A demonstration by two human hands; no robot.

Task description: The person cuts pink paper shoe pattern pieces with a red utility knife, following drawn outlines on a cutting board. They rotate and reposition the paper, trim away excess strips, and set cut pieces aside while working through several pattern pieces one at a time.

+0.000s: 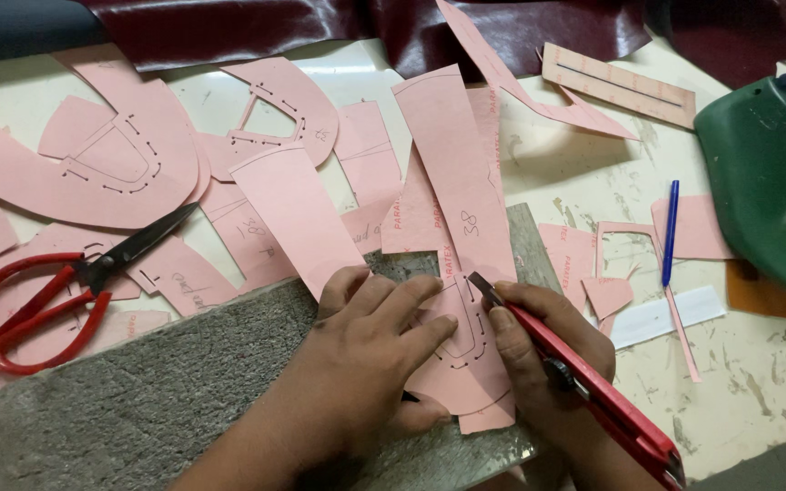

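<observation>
Grey felt board (pixel 138 391) on worktable, largest | pink pattern piece (pixel 466 355) lying on board, long tongue running up past its edge | left hand (pixel 366 364) flat, fingers spread, pressing piece down | right hand (pixel 548 364) fingers wrapped around red utility knife (pixel 584 377), blade tip apparently touching piece | red scissors (pixel 47 291) left, apart.

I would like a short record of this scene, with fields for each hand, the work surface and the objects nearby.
left hand: left hand lies flat, pressing a pink card pattern piece onto the board
right hand: right hand grips a red utility knife, blade tip at the pattern
work surface: grey cutting board on a pale table
left side: red-handled scissors
right side: blue pen, green shoe last
</observation>
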